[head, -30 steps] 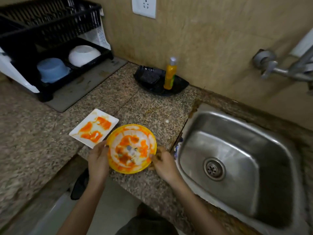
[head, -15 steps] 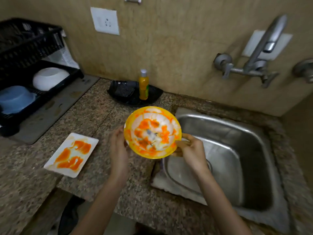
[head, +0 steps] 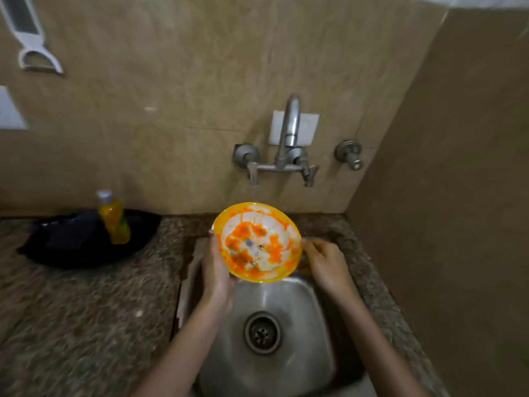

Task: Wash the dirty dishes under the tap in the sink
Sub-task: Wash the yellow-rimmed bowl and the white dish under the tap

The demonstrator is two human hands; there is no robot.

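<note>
Yellow bowl (head: 257, 243), mouth tipped nearward

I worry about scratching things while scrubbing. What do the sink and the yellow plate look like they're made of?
The sink: stainless steel by the look, dull grey metal sheen with soft reflections. The yellow plate: probably plastic or melamine, glossy bright rim under orange smears; glazed ceramic cannot be ruled out.

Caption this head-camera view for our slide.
Left hand and right hand hold an orange-smeared yellow round plate over the steel sink.
</note>
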